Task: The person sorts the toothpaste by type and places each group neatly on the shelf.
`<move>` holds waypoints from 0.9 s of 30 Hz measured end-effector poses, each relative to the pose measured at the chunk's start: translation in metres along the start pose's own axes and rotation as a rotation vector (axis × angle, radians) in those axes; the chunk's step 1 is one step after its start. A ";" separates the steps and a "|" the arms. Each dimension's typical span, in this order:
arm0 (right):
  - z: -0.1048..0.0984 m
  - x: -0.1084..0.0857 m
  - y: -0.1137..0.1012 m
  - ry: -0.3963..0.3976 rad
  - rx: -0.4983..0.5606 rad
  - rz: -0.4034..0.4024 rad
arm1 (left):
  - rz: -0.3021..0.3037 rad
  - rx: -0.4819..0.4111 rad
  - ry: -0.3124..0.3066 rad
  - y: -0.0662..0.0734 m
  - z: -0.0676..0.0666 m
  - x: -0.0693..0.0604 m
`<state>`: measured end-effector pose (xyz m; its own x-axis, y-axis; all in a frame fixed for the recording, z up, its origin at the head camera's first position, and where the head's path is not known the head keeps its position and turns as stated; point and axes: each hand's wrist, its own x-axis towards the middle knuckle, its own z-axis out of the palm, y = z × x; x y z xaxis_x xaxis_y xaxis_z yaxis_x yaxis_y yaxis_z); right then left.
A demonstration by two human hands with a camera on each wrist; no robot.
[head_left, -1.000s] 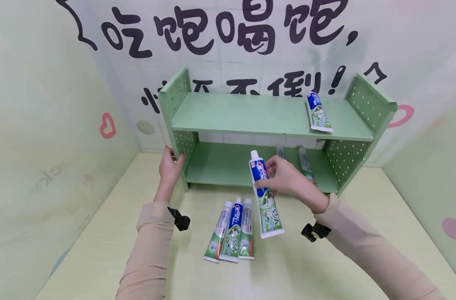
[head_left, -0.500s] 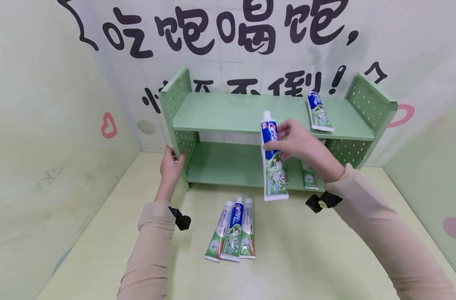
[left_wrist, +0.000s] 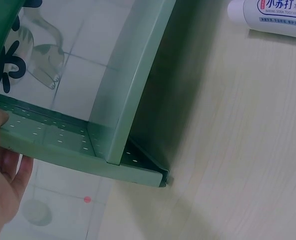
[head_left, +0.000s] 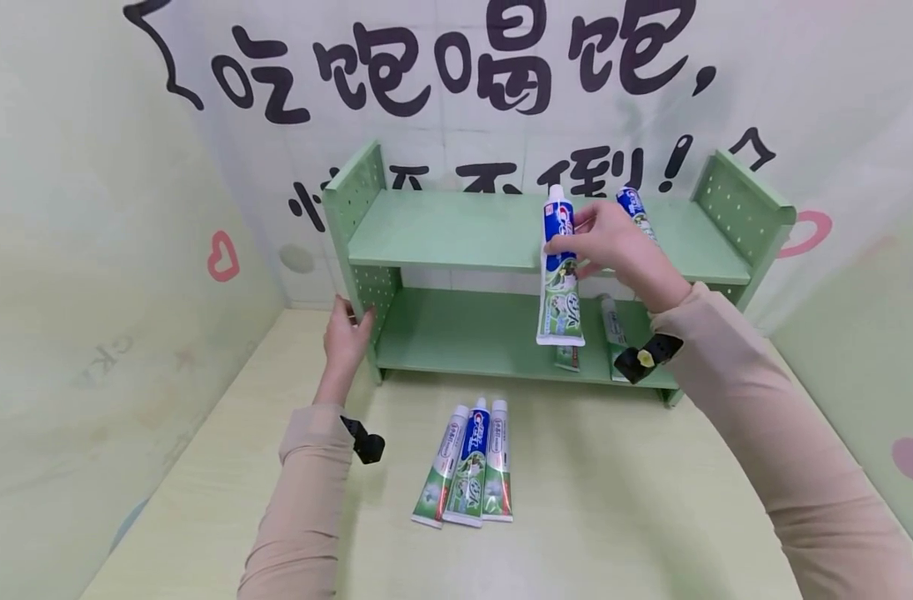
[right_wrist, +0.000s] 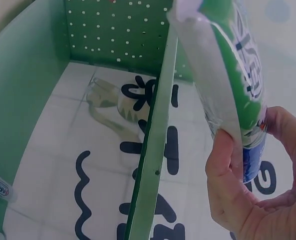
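My right hand [head_left: 617, 242] pinches a blue, white and green toothpaste tube [head_left: 561, 279], cap up, in front of the upper board of a green two-tier shelf [head_left: 456, 229]. In the right wrist view, thumb and fingers grip this tube [right_wrist: 232, 75] from both sides. At the shelf's left side panel, my left hand [head_left: 346, 337] holds the edge; the left wrist view has the thumb inside and fingers outside the panel [left_wrist: 78, 157]. Another blue and green tube [head_left: 635, 208] lies on the upper board, partly hidden by my right hand.
Below, two paler tubes [head_left: 612, 325] lie on the lower board's right half, one mostly hidden. On the table [head_left: 576, 517] in front, a blue and green tube [head_left: 469, 467] lies between two white and green tubes [head_left: 498, 467]. A lettered wall [head_left: 441, 150] stands behind.
My right hand has lifted the toothpaste tube from in front of the lower board up to the upper board, and slightly right. The left hand keeps its hold on the side panel.
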<state>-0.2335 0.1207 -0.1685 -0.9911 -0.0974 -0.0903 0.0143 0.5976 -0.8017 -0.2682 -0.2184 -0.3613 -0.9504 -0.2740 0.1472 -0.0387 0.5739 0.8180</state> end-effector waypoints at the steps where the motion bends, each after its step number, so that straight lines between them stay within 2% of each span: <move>1: -0.001 0.002 -0.001 0.001 -0.003 -0.002 | 0.000 -0.002 0.002 0.000 0.000 0.000; 7: -0.009 0.012 -0.008 0.005 -0.018 0.010 | -0.002 -0.014 0.006 0.001 -0.002 0.002; 17: -0.021 0.027 -0.016 0.013 -0.037 0.039 | 0.017 -0.012 -0.001 0.000 0.002 0.003; 22: -0.021 0.038 -0.016 -0.009 0.006 0.059 | 0.023 -0.001 0.010 0.000 0.002 0.002; 27: -0.018 0.049 -0.014 -0.014 -0.011 0.068 | 0.027 0.008 0.019 -0.001 0.001 0.000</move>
<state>-0.2843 0.1215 -0.1509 -0.9860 -0.0675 -0.1525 0.0799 0.6116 -0.7871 -0.2684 -0.2184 -0.3627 -0.9450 -0.2731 0.1797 -0.0159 0.5874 0.8091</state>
